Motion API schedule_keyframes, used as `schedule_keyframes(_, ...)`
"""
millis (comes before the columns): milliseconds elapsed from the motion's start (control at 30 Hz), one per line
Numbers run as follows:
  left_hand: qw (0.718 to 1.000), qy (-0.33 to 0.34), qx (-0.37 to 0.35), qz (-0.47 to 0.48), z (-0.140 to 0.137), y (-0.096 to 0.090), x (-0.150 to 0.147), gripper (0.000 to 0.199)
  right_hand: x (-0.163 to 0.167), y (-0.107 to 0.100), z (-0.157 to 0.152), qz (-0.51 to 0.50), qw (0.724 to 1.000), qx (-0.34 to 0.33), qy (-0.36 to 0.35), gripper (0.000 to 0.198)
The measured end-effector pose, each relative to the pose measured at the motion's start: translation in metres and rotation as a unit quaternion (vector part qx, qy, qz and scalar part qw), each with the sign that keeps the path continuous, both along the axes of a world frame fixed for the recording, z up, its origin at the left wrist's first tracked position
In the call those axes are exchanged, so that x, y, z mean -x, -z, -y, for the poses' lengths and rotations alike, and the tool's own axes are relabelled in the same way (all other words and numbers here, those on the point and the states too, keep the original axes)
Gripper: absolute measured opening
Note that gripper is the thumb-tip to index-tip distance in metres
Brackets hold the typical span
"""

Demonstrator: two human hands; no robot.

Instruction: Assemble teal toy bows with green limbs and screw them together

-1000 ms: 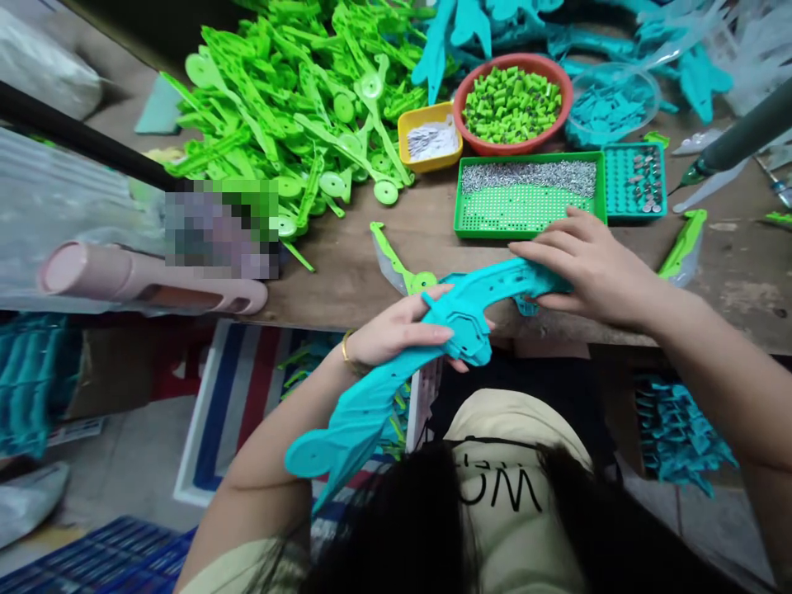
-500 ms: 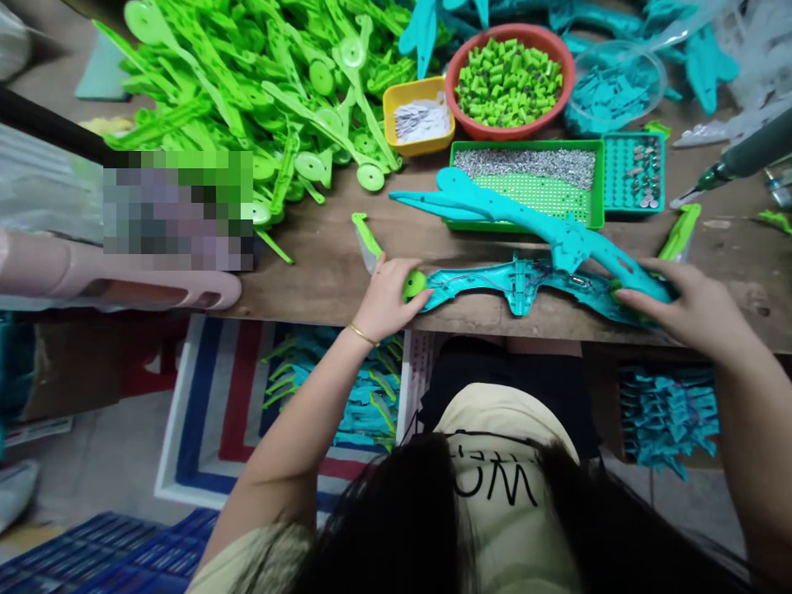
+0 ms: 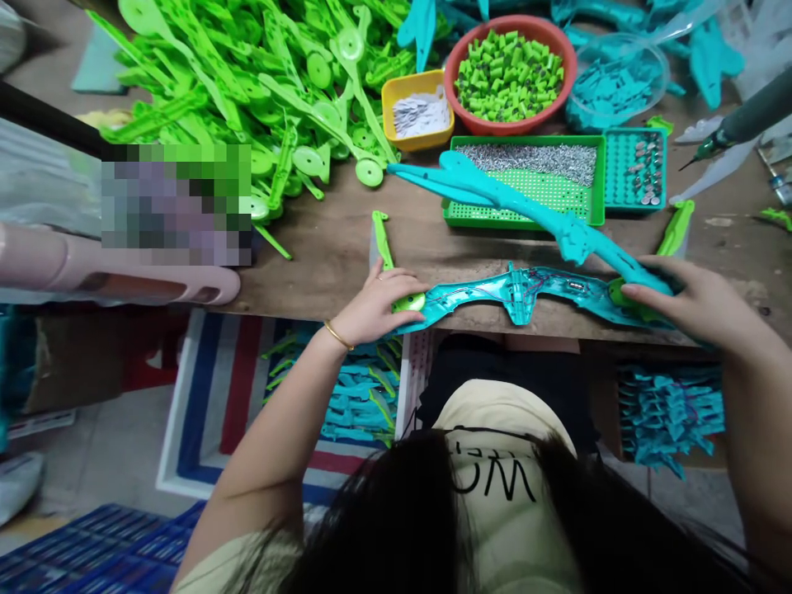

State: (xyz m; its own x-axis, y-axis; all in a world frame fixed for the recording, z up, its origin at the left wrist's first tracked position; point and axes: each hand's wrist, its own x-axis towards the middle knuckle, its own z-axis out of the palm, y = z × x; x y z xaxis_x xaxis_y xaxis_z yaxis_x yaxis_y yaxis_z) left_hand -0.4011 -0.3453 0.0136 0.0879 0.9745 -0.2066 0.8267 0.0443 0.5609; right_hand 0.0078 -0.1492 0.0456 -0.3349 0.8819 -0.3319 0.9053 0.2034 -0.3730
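A turquoise toy-bow half shell [image 3: 520, 299], with thin wires and small parts inside, lies open side up along the table's front edge. My left hand [image 3: 380, 301] is closed round its left end, where a green limb piece [image 3: 382, 239] with a round hub is seated. A second turquoise half shell [image 3: 532, 206] slants above the first, its outer face up. My right hand [image 3: 696, 301] grips this upper shell's near end, beside the lower shell's right end and another green limb piece [image 3: 676, 227]. The fingers under the shell are hidden.
Behind stand a green tray [image 3: 525, 221] of screws, a turquoise tray [image 3: 634, 206] of metal parts, a red bowl [image 3: 450, 91] and a yellow box [image 3: 387, 115]. Green limbs [image 3: 247, 82] are heaped left. A screwdriver [image 3: 736, 120] hangs at right; a pink device [image 3: 124, 264] stands left.
My left hand has shifted left and nearer the edge, with the lower shell's left end. The left green limb stands straighter. The upper shell's far tip has swung away from me.
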Motion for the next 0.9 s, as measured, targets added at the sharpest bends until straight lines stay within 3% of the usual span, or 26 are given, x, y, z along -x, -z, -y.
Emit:
schedule_keyframes(233,1.000,0.027,-0.012,0.008,0.002,0.005,0.003,0.053,-0.007,0.012,-0.003,-0.014,0.998,-0.009,-0.065,0.074)
schedule_keyframes(300,0.999,0.008,-0.038,-0.012,0.008,0.005,-0.003,0.052,-0.009,0.011,-0.005,-0.002,0.997,-0.013,-0.071,0.081)
schedule_keyframes(433,0.975,-0.136,-0.167,-0.062,0.027,0.008,-0.013,0.043,-0.016,0.005,-0.007,0.025,0.988,-0.106,-0.110,0.084)
schedule_keyframes(567,0.903,-0.337,-0.257,-0.066,0.051,0.023,-0.015,0.037,-0.025,0.002,-0.004,0.000,0.986,-0.122,-0.113,0.079)
schedule_keyframes(700,0.835,-0.510,-0.188,0.084,0.066,0.038,-0.022,0.042,-0.020,0.004,0.004,-0.049,0.993,-0.072,-0.084,0.071)
schedule_keyframes(800,0.805,-0.533,-0.087,0.245,0.066,0.038,-0.033,0.047,-0.011,0.006,0.008,-0.074,0.996,-0.013,-0.050,0.067)
schedule_keyframes(900,0.773,-0.522,-0.040,0.358,0.060,0.034,-0.043,0.051,-0.007,0.007,0.008,-0.095,0.995,0.017,-0.014,0.065)
